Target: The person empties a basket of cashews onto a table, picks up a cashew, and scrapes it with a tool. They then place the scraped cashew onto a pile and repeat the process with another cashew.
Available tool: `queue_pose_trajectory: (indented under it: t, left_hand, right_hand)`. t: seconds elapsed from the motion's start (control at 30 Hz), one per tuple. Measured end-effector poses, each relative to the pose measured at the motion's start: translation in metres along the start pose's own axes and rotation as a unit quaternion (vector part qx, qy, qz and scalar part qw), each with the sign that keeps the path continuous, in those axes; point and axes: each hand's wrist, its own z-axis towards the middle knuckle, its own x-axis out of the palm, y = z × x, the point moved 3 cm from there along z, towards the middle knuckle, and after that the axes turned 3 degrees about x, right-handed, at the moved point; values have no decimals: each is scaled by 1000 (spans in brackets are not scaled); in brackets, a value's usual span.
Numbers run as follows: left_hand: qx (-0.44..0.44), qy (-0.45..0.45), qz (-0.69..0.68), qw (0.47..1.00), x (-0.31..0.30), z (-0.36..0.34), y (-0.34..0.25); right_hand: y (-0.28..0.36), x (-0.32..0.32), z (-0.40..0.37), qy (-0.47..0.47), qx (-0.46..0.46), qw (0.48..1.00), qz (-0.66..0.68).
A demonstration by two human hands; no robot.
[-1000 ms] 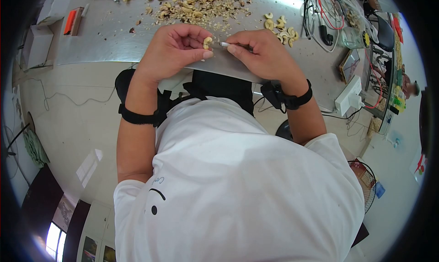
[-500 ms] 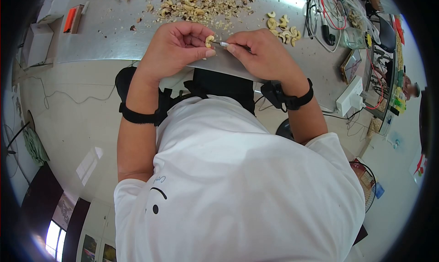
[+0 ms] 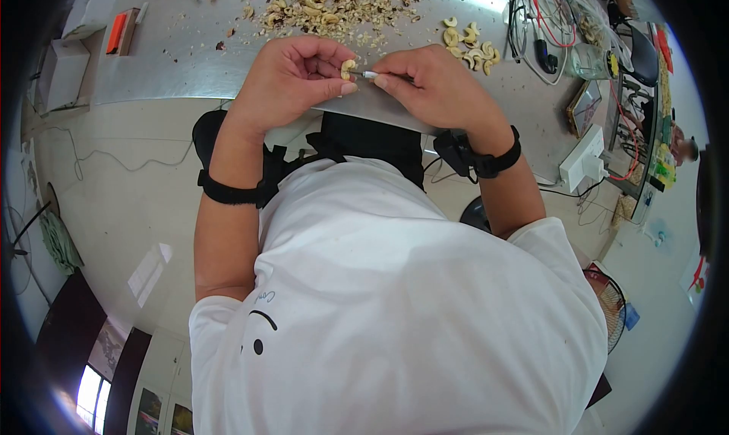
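Observation:
Between the thumb and fingers of my left hand (image 3: 296, 78) is a pale cashew nut (image 3: 348, 69), held near the table's front edge. My right hand (image 3: 433, 85) pinches a small knife (image 3: 369, 75) with a light-coloured handle, its thin metal end pointing left right at the nut. Beyond my hands lies a broad pile of cashews and broken bits (image 3: 319, 11). A smaller group of whole cashews (image 3: 474, 49) sits on the metal table (image 3: 194, 74), past my right hand.
At the table's left lies an orange-and-brown block (image 3: 119, 32) beside white boxes (image 3: 62, 74). Tangled cables (image 3: 543, 25), a glass jar (image 3: 587, 63) and a white power strip (image 3: 581, 160) occupy the right side. Part of another person (image 3: 681, 148) shows at the far right.
My right hand has shifted very slightly, with the knife still at the nut. My left hand keeps the cashew in nearly the same place.

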Motion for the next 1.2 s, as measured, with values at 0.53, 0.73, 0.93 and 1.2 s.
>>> queue_pose_trajectory:
  t: [0.53,0.73,0.93,1.2]
  left_hand:
    - [5,3,-6,1000,-1,0,-2]
    - [4,7,-10,1000,-1,1,-1]
    - [7,6,1,1000,0,1,0]
    - [8,10,-13,1000,-1,1,-1]
  right_hand:
    - [-16,8,-5,25,69,989,131]
    - [-12,6,-4,18,61,994,91]
    - [-10,5,-3,47,57,993,89]
    - [-15,9,-5,42,76,986,140]
